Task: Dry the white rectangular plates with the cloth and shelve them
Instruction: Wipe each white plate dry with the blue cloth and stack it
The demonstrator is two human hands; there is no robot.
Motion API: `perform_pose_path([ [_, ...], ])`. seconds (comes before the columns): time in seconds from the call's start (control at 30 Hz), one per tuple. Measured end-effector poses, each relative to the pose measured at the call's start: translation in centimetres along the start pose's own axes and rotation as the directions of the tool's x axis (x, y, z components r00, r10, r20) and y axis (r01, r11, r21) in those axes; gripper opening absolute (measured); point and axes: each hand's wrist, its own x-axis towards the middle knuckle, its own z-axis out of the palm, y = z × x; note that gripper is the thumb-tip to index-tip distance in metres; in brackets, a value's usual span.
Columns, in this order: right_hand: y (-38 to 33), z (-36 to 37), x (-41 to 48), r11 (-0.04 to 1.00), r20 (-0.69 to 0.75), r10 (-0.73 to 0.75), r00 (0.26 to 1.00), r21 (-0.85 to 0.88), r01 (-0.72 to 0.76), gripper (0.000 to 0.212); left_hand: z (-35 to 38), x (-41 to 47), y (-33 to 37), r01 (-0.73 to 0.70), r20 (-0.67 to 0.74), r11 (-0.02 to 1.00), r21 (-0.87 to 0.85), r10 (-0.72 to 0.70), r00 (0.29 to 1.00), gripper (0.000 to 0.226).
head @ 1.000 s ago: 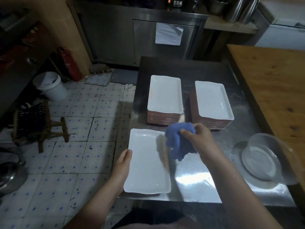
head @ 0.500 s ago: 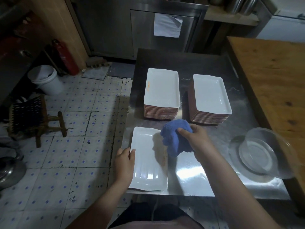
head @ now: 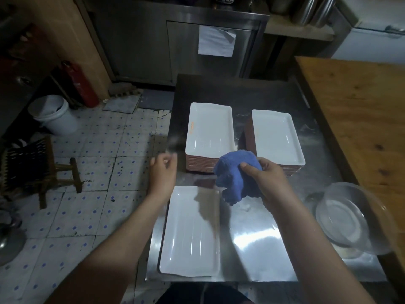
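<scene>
We can read no text anywhere here. The sheet of paper (head: 217, 41) stuck to the steel cabinet door (head: 186, 51) looks blank to us. If it bears writing, it is too faint to tell. A small orange mark (head: 192, 127) sits near the left rim of the top plate on the left stack (head: 210, 132), too small to make out as letters or numbers. The red fire extinguisher (head: 82, 84) is too dark and blurred for us to read.

Two plate stacks (head: 210, 130) (head: 276, 137), one single plate (head: 190, 235), one blue cloth (head: 234, 172), one glass bowl (head: 344, 218).
</scene>
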Motion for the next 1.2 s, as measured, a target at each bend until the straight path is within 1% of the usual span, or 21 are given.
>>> perform_pose_path([
  [0.07,-0.9,0.0,0.8,1.000,-0.024,-0.004,1.000,0.011,0.004,0.007,1.2,3.2,2.5,-0.024,0.071,1.000,-0.012,0.025,0.997,0.037],
  [0.13,-1.8,0.1,1.7,1.000,-0.047,-0.010,0.999,0.028,0.011,0.005,2.9,5.8,4.7,-0.026,0.124,0.999,0.027,0.023,0.992,0.045],
  [0.23,-2.8,0.2,3.0,0.998,-0.070,-0.022,0.997,0.049,0.026,0.005,4.9,8.4,6.1,-0.003,0.135,0.995,0.100,-0.010,0.991,0.050],
  [0.3,-3.4,0.3,3.8,0.999,-0.083,-0.025,0.996,0.041,0.028,0.005,5.5,9.3,6.0,0.011,0.124,0.991,0.131,-0.027,0.992,0.044],
  [0.33,-3.6,0.3,4.2,0.999,-0.088,-0.023,0.996,0.041,0.027,0.006,5.7,9.6,5.8,0.003,0.112,0.990,0.142,-0.019,0.994,0.038],
  [0.4,-4.1,0.4,4.9,0.999,-0.089,-0.019,0.996,0.046,0.023,0.006,5.8,9.9,5.4,-0.037,0.074,0.987,0.156,0.026,0.997,0.021],
  [0.47,-4.4,0.6,5.4,0.999,-0.093,-0.027,0.995,0.040,0.030,0.006,5.9,10.0,5.2,-0.074,0.055,0.986,0.148,0.066,0.996,0.013],
  [0.63,-4.7,0.8,6.3,0.999,-0.111,-0.040,0.993,0.010,0.041,0.006,5.2,10.1,5.9,-0.116,0.037,0.974,0.195,0.110,0.993,0.015],
  [0.8,-4.9,0.9,6.7,0.999,-0.131,-0.044,0.990,0.020,0.047,0.006,4.3,10.2,6.5,-0.101,0.078,0.969,0.224,0.086,0.993,0.016],
  [0.93,-5.6,0.9,6.6,0.996,-0.152,-0.038,0.988,0.069,0.049,0.004,3.5,10.8,7.2,-0.017,0.072,0.994,0.109,0.009,0.997,0.012],
  [1.0,-6.4,0.8,6.3,0.993,-0.172,-0.042,0.984,0.104,0.060,0.005,2.9,10.9,7.5,-0.012,0.081,0.997,0.076,0.006,0.997,0.010],
  [1.07,-7.3,0.7,5.8,0.992,-0.184,-0.058,0.981,0.103,0.078,0.006,2.4,10.6,7.8,-0.021,0.105,0.999,0.049,0.015,0.994,0.009],
  [1.2,-9.8,0.6,4.2,0.980,-0.148,-0.119,0.982,0.140,0.140,0.002,1.4,9.3,8.1,-0.011,0.153,0.999,-0.034,0.016,0.988,0.009],
])
